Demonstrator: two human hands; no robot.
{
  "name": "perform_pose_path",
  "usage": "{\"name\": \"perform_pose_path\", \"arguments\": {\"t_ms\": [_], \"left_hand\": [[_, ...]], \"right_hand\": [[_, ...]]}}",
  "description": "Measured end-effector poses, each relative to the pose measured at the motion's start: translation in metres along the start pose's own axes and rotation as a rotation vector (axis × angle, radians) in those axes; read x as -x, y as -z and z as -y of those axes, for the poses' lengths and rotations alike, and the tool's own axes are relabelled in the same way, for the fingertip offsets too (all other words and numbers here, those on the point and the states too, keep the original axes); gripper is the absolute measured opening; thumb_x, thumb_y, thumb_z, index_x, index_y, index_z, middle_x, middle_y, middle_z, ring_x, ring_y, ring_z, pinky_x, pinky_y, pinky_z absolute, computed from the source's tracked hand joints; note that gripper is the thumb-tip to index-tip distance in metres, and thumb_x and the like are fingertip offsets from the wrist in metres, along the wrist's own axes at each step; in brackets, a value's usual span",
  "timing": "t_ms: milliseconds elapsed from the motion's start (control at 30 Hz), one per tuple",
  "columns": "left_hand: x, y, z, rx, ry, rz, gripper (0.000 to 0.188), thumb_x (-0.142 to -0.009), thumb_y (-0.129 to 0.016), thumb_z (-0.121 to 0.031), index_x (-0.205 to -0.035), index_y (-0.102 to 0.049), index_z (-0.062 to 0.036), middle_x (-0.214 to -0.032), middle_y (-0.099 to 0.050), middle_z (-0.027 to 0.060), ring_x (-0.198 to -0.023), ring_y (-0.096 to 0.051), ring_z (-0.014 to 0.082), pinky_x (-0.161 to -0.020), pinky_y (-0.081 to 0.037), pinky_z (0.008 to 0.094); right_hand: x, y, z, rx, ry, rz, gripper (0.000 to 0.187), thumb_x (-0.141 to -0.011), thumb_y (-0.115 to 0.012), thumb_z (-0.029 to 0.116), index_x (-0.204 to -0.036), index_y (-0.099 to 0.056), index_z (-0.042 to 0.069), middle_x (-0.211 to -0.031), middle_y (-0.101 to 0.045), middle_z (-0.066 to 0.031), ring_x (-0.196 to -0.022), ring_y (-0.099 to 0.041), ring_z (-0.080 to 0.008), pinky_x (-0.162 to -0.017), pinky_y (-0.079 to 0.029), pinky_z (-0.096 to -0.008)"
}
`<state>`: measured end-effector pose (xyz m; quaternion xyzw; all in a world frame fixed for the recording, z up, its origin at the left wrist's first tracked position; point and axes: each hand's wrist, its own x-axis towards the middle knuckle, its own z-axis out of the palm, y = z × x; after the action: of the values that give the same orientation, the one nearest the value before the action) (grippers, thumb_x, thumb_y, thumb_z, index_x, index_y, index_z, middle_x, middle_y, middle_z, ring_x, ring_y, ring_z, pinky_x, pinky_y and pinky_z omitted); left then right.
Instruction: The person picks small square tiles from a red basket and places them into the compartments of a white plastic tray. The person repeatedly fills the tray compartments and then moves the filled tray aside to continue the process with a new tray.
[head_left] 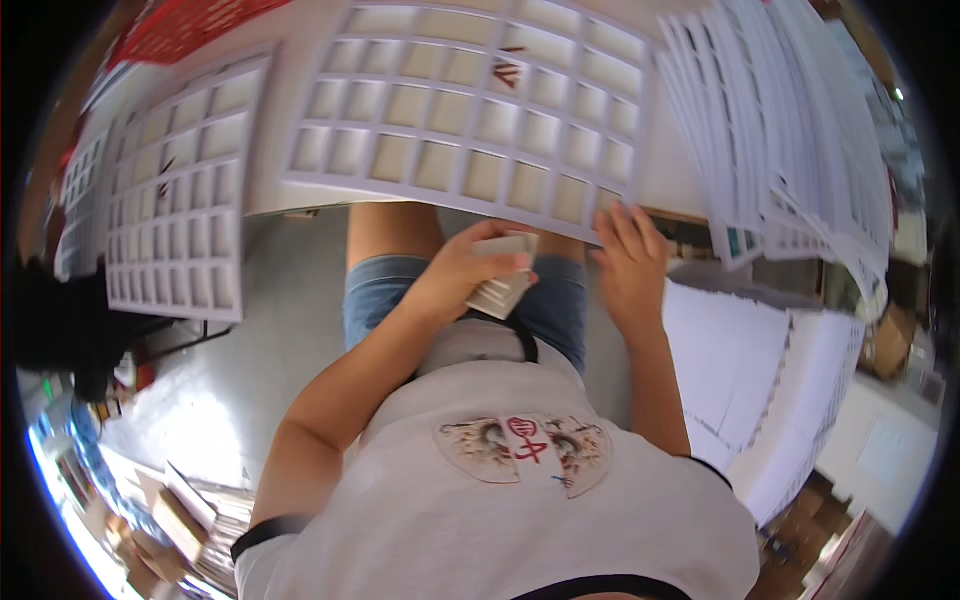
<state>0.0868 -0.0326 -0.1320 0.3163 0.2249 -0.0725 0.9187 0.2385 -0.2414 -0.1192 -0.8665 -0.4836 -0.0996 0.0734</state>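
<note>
My left hand [470, 268] grips a small stack of white punched-out cards [505, 275] over my lap. My right hand [632, 262] rests, fingers spread, against the near edge of a large white die-cut sheet [470, 105] full of empty rectangular windows. That sheet lies on the table in front of me. The right hand holds nothing.
A second punched-out grid sheet [175, 190] lies at the left. A fanned pile of white sheets [780, 130] sits at the right of the table, and a tall stack of white sheets [770, 380] stands beside my right arm. Cardboard clutter [170, 520] covers the floor at lower left.
</note>
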Motion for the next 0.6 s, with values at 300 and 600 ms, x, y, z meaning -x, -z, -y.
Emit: {"name": "perform_pose_path", "arguments": {"t_ms": [300,600], "left_hand": [[0.085,0.068,-0.011,0.047,-0.151,-0.221,0.063,-0.079,-0.080,-0.015,-0.135,-0.052,-0.0048,-0.108,-0.061,0.0106,-0.090,-0.069,0.0241,-0.078,-0.058,0.0338],[0.224,0.161,0.011,0.256,-0.585,-0.871,0.050,-0.091,-0.065,-0.015,-0.137,-0.050,-0.0069,-0.108,-0.062,0.0083,-0.091,-0.066,0.0224,-0.064,-0.056,0.0319]], "right_hand": [[-0.082,0.028,0.055,-0.513,-0.006,-0.173,0.028,-0.085,-0.069,0.008,-0.113,-0.068,0.005,-0.115,-0.063,-0.0108,-0.112,-0.056,-0.0311,-0.099,-0.042,-0.0414],[-0.175,-0.078,0.346,-1.517,-0.173,1.036,0.062,-0.083,-0.068,0.059,-0.090,-0.064,-0.002,-0.073,-0.066,-0.0123,-0.061,-0.065,-0.0219,-0.062,-0.053,-0.0354]]}}
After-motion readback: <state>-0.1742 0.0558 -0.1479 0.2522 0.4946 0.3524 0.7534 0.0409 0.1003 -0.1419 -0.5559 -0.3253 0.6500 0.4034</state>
